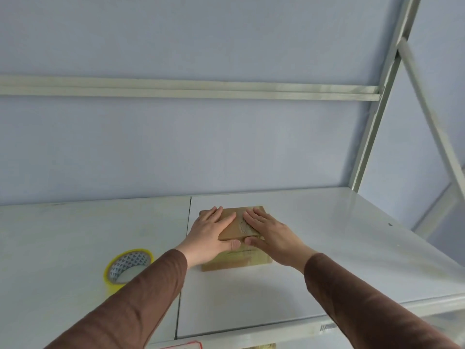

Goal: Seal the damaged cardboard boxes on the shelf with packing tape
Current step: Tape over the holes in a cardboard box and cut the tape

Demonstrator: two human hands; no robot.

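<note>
A small brown cardboard box (237, 258) lies on the white shelf board (327, 248), near its middle. My left hand (208, 235) rests flat on the box's top left, fingers spread, thumb pressing the front edge. My right hand (271, 234) lies flat on the top right, its thumb meeting the left thumb at the front edge. Both palms press down on the lid. A roll of clear yellowish packing tape (127, 269) lies on the shelf to the left of the box, partly behind my left sleeve.
The shelf is made of two white boards with a seam (185, 248) between them. A grey metal upright (377, 117) and diagonal brace (432, 117) stand at the right. A horizontal rail (176, 89) crosses the pale blue wall behind.
</note>
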